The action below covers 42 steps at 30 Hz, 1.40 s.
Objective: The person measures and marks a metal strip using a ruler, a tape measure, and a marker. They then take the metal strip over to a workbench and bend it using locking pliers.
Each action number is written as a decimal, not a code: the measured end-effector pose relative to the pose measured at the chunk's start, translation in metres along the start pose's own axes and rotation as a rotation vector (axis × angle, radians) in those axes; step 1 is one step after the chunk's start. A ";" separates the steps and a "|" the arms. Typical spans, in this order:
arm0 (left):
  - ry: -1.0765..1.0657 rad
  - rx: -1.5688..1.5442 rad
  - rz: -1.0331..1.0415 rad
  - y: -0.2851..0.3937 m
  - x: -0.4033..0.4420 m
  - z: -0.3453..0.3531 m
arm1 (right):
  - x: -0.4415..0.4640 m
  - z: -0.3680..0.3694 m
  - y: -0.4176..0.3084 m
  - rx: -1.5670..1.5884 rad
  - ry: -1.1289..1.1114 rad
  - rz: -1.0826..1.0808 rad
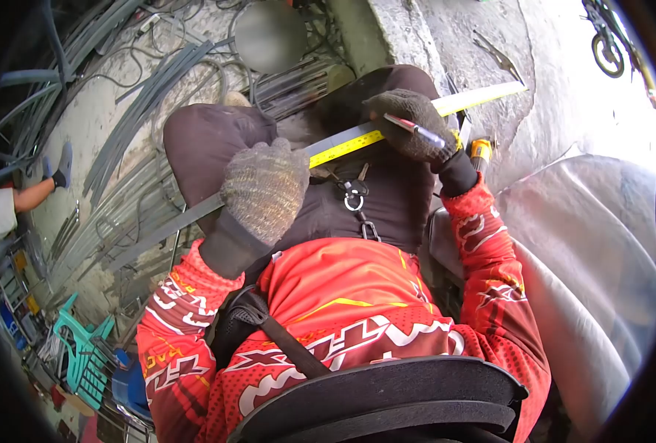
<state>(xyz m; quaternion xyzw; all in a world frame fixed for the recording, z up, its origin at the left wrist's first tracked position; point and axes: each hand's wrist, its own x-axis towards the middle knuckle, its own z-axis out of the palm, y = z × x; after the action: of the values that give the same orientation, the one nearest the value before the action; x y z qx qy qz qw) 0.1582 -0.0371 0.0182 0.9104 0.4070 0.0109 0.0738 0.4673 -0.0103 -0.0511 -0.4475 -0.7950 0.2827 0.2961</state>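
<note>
My left hand, in a grey knitted glove, is closed round a long flat metal bar that crosses above my lap. A yellow tape measure blade lies along the bar between my hands. My right hand, also gloved, holds a pen with a red and pale barrel. That hand rests over the bar and blade, its fingertips partly hidden. Beyond it the bar's far end shines in bright light. Keys on a metal ring hang at my waist.
Long metal strips and cables lie on the concrete floor at left. A yellow-orange tool is beside my right wrist. Pliers-like metal lie farther off. Grey sheeting covers the right. Another person's leg and a turquoise plastic chair show at left.
</note>
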 end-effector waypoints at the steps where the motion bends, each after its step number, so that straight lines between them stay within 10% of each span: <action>1: -0.025 -0.062 -0.032 0.000 0.001 0.001 | -0.001 -0.001 0.003 0.003 0.005 0.003; 29: -0.279 -0.328 0.172 -0.011 0.017 -0.027 | -0.013 -0.023 -0.026 0.185 -0.016 0.267; 42: -0.102 -0.189 0.422 -0.002 0.008 0.014 | -0.010 -0.001 0.006 -0.012 -0.227 0.027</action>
<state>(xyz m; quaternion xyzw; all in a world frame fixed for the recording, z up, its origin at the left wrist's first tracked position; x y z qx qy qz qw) 0.1633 -0.0322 0.0035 0.9637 0.2005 0.0184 0.1753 0.4757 -0.0161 -0.0568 -0.4250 -0.8191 0.3306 0.1978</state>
